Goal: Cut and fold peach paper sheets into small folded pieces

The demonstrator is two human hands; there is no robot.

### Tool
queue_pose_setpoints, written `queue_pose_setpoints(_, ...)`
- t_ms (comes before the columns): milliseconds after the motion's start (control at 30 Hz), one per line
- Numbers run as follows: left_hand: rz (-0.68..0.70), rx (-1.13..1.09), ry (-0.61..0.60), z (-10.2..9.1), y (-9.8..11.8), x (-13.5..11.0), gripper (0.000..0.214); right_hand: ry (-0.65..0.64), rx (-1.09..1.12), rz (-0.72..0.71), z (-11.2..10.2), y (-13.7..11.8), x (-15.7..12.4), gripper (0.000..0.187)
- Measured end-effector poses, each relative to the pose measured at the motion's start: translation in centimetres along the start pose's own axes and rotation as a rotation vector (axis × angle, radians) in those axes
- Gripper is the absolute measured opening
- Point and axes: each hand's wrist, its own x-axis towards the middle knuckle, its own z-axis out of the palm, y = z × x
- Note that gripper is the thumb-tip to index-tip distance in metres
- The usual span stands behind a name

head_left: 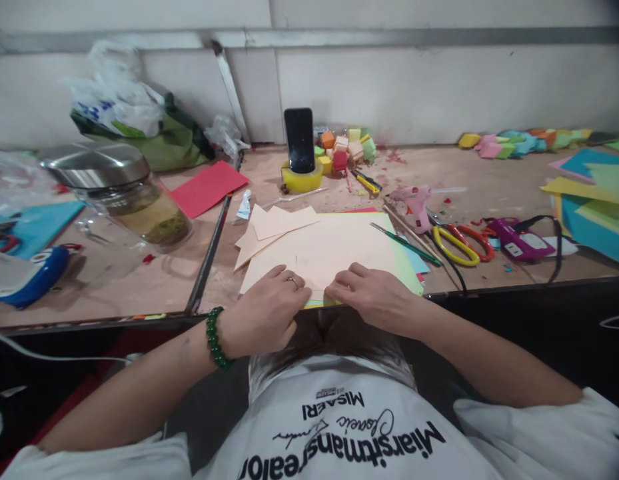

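Observation:
A pale peach sheet of paper [334, 250] lies at the table's near edge, on top of green and blue sheets. My left hand [266, 310], with a ring and a green bead bracelet on the wrist, presses its curled fingers onto the sheet's near edge. My right hand [372, 297] does the same just to the right, fingertips pinching a fold of the paper. More peach pieces [276, 223] lie folded to the left of the sheet.
A glass jar with a steel lid [124, 197] stands left. A phone [299, 140] leans in a yellow tape roll. Scissors [459, 243], a pink glue gun [414, 200], a red sheet [209, 187] and coloured paper cubes [346, 150] lie about.

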Motion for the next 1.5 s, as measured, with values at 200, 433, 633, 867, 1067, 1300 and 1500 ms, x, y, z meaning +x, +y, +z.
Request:
queue_pose_setpoints(200,-0.032,0.030,0.054,0.6,0.3,0.2,0.034,0.089,-0.034,-0.095,0.6,0.5,-0.8,0.025)
queue_pose_setpoints(433,-0.059,-0.014,0.142,2.0,-0.3,-1.3,0.045,0.190,-0.036,-0.065,0.7,1.5,-3.5,0.026)
queue_pose_setpoints(633,-0.068,-0.029,0.208,3.1,-0.3,-2.3,0.050,0.258,-0.034,-0.013,1.3,2.1,-5.4,0.031)
queue_pose_setpoints(867,-0.100,-0.035,0.232,2.3,0.7,-1.7,0.041,0.254,-0.043,0.084,0.9,1.6,-4.3,0.034)
queue_pose_setpoints(1067,-0.138,0.061,0.219,2.2,1.8,-0.4,0.041,0.240,-0.006,-0.055,1.2,0.0,-0.7,0.034)
queue_pose_setpoints(1300,-0.160,-0.025,0.314,3.1,0.9,-2.2,0.031,0.303,0.018,0.013,2.4,1.4,-4.0,0.034)
queue_pose_setpoints(1500,-0.199,-0.069,0.257,3.1,-0.4,-0.4,0.026,0.391,0.117,0.206,1.7,2.9,-6.0,0.025)
